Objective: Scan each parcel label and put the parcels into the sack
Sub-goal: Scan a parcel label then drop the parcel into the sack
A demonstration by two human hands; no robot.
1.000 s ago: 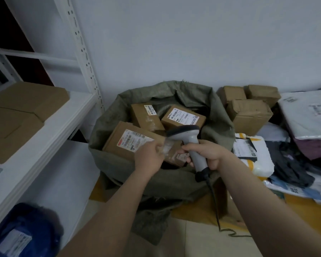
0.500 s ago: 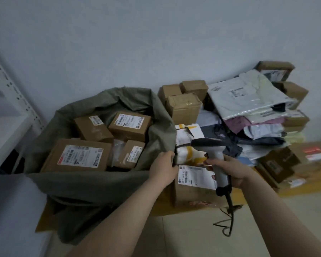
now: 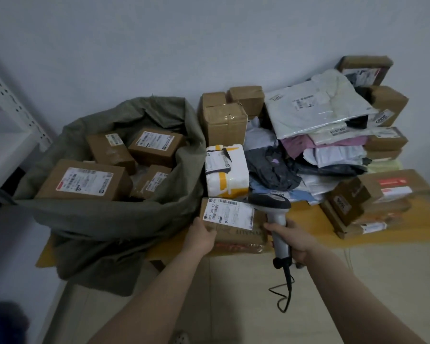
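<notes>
An open grey-green sack (image 3: pixel 114 219) stands at the left with several labelled brown boxes (image 3: pixel 85 181) inside. Just right of it lies a flat brown parcel (image 3: pixel 236 234) with a white label (image 3: pixel 227 213) facing up. My left hand (image 3: pixel 200 235) grips the parcel's near left corner. My right hand (image 3: pixel 292 240) holds a grey barcode scanner (image 3: pixel 273 207) by its handle, with the dark head over the parcel's right end beside the label. The scanner's cable hangs down to the floor.
A pile of parcels (image 3: pixel 328 145) fills the right: brown boxes, white and grey plastic mailers, a white parcel with yellow tape (image 3: pixel 226 173). They lie on yellow cardboard (image 3: pixel 392 229). A white shelf rack (image 3: pixel 8 135) stands at the left. A blue bag (image 3: pixel 3 321) shows at bottom left.
The view swung right from the sack to the pile. My left hand left the sack and moved to grip the flat labelled parcel. The scanner came over to that parcel.
</notes>
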